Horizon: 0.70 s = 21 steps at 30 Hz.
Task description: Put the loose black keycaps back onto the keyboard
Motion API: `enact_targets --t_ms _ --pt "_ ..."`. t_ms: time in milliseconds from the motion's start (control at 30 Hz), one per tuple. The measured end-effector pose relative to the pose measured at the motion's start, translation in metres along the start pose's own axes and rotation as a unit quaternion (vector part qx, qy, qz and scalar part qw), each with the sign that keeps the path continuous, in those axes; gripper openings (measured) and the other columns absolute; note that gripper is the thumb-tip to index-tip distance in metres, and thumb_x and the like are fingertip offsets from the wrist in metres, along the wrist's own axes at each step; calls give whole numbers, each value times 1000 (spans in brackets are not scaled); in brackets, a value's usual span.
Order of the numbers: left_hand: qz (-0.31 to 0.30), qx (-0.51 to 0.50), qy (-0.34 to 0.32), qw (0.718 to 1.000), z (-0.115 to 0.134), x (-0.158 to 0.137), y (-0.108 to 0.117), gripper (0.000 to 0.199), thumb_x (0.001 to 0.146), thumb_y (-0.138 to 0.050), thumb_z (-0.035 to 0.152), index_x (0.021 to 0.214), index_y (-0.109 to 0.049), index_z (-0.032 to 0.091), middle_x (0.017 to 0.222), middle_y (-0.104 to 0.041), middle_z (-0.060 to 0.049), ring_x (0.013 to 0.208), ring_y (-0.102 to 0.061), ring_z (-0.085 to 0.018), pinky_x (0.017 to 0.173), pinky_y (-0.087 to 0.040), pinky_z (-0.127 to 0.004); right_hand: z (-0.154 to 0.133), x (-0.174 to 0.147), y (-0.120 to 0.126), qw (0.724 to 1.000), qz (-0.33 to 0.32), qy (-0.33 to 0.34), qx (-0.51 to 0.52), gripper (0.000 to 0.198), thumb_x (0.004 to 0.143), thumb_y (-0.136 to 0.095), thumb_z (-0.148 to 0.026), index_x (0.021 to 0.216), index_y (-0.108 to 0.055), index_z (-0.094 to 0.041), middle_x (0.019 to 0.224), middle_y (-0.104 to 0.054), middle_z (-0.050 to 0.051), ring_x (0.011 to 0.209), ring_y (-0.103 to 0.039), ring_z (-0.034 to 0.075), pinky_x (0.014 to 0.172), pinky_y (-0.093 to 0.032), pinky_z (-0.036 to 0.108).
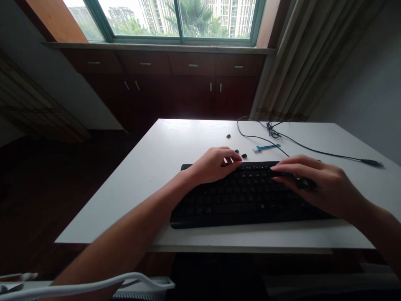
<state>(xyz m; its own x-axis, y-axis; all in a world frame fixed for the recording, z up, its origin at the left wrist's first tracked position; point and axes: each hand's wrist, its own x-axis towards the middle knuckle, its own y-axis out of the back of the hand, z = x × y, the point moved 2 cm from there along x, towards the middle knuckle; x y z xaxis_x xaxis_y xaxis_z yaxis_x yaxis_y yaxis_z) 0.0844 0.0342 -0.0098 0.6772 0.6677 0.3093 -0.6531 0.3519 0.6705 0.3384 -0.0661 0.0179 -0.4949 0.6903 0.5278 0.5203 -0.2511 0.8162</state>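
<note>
A black keyboard (232,209) lies near the front edge of a white table. My left hand (214,165) rests across its back left part, thumb and forefinger closed round the rear edge. Just beyond those fingertips lie small black keycaps (244,156). My right hand (322,179) is over the keyboard's right side, slightly blurred, its thumb and fingers drawn together. A dark object (305,183) shows in the curl of that hand; its kind is too unclear to make out. The right hand hides part of the right-hand keys.
On the white table (125,200), a blue brush (267,146) with pale bristles lies behind the keyboard. A black cable (322,150) with a bundled loop runs right to its plug. Another small black piece (228,136) lies farther back. A white curved bar (94,286) crosses the lower left.
</note>
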Motion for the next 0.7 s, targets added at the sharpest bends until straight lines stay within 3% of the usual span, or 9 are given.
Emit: enact_targets --t_ms 100,167,600,700 --pt "-10 115 -87 990 7 -3 -6 22 96 -55 28 107 -72 20 104 -69 -7 93 -65 -19 85 -53 -34 -8 -33 7 1000 -10 -14 15 30 84 -74 -16 113 -70 -23 107 -73 5 95 -71 18 84 -60 28" --pt "-12 151 -109 982 9 -4 -8 22 97 -53 27 107 -72 20 105 -69 -7 98 -63 -21 87 -52 -36 -14 -46 5 999 -26 -17 34 29 85 -72 -13 112 -70 -22 107 -74 5 96 -72 18 85 -61 28" --pt "-10 198 -115 973 6 -4 -8 24 98 -50 28 106 -71 21 108 -68 -7 98 -62 -21 87 -53 -35 -15 -70 2 996 -90 2 -10 45 86 -59 -1 125 -66 -23 126 -69 8 106 -71 21 80 -61 29" --pt "-10 200 -113 973 7 -4 -8 24 97 -50 27 106 -71 21 108 -67 -6 98 -62 -21 87 -53 -34 -17 -70 2 998 -67 -1 4 42 87 -59 -2 122 -67 -23 120 -72 8 104 -72 21 81 -61 29"
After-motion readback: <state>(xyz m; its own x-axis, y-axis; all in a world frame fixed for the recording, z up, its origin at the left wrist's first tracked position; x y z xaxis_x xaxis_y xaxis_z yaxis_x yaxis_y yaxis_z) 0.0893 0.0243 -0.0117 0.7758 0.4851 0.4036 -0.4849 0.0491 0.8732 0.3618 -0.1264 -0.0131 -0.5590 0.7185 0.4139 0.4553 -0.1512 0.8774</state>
